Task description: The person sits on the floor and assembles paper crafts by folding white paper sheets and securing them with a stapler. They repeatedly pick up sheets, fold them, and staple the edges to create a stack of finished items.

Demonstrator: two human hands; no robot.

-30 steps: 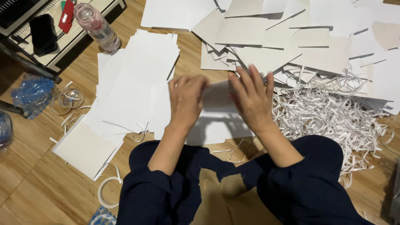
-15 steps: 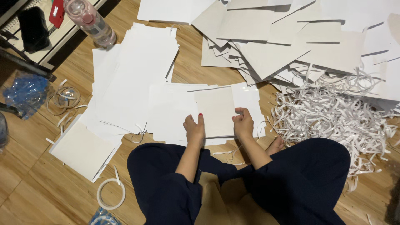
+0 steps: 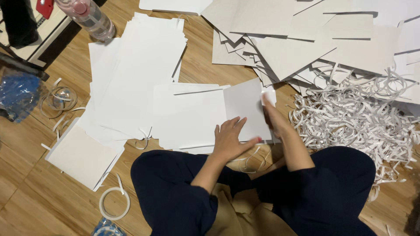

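1. The white card sheet (image 3: 245,109) lies on the wooden floor (image 3: 26,201) just in front of the person's crossed legs, on top of other white sheets (image 3: 140,74) spread to its left.
2. Its near edge is hidden under the left hand (image 3: 229,140), and its right edge is partly covered by the right hand (image 3: 272,114), so the full outline cannot be made out.
3. The right hand's fingertips are blurred; it looks edge-on at the sheet's upper right corner, and I cannot tell whether it pinches the corner or only presses on it.
4. The left hand is open, fingers spread and flat, pressing down on the lower part of the sheet; it grips nothing.
5. A heap of thin white paper strips (image 3: 354,122) lies to the right, close beside the right forearm.
6. A fan of pale card pieces (image 3: 297,39) is cut off by the top and right edges.
7. A roll of tape (image 3: 114,203) sits on the floor near the left knee; a plastic bottle (image 3: 89,17) at the top left is cut off by the frame.
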